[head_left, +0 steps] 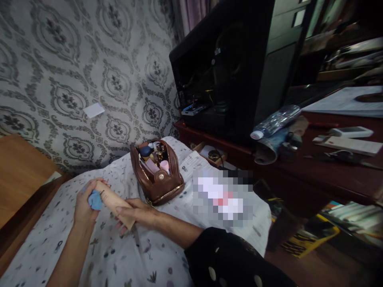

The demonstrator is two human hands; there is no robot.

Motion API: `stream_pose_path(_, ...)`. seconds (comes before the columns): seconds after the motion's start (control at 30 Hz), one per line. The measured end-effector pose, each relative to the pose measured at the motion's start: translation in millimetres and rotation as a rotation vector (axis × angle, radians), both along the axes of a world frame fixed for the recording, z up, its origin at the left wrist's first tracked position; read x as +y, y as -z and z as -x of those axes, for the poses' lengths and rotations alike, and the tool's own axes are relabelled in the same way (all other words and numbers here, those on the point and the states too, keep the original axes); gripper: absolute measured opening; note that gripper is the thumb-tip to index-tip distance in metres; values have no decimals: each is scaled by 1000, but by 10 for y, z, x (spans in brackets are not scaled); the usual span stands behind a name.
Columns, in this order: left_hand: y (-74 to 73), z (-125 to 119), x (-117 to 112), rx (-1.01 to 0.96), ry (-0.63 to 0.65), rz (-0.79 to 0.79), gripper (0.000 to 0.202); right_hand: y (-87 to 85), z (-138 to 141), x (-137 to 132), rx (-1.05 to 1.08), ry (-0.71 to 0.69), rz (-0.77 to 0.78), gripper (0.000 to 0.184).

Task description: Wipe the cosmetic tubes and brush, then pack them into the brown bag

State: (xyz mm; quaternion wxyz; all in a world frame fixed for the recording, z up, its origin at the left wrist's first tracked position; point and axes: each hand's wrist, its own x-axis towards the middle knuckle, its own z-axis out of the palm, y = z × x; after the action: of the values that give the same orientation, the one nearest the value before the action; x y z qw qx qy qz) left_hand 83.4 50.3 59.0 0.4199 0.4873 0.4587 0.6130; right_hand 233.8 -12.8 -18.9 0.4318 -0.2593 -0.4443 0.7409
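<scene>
A long beige cosmetic tube (110,199) lies slantwise between my two hands over the bed. My left hand (81,204) is closed around a crumpled blue cloth (95,201) and touches the tube's upper end. Around the tube's lower end my right hand (139,212) is wrapped, thumb on top and fingers beneath. Beyond my hands a brown cosmetic bag (167,192) stands unzipped on the patterned sheet (155,251). Inside it are several cosmetics, among them a pink-capped jar (164,166) and a dark blue round item (145,151).
A blurred-out patch (220,199) covers something on the sheet right of the bag. Further right, a dark red desk (338,175) holds a large black television (221,79) and a clear plastic bottle (277,121). A wooden board (24,175) borders the bed at left.
</scene>
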Motion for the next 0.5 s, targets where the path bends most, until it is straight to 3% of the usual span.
stream_pose_path(0.13,40,-104,37,82,-14,-27,39,-80,-96,-65,-620,303,-301,40)
stream_pose_path(0.23,94,-177,8,112,22,-30,43,-138,-126,-140,-910,393,-426,46)
stream_pose_path(0.37,173,-200,-14,101,70,-18,51,-145,-109,-154,-932,369,-393,44)
stream_pose_path(0.5,253,-159,38,46,31,-15,54,-57,-71,-46,-607,296,-254,37)
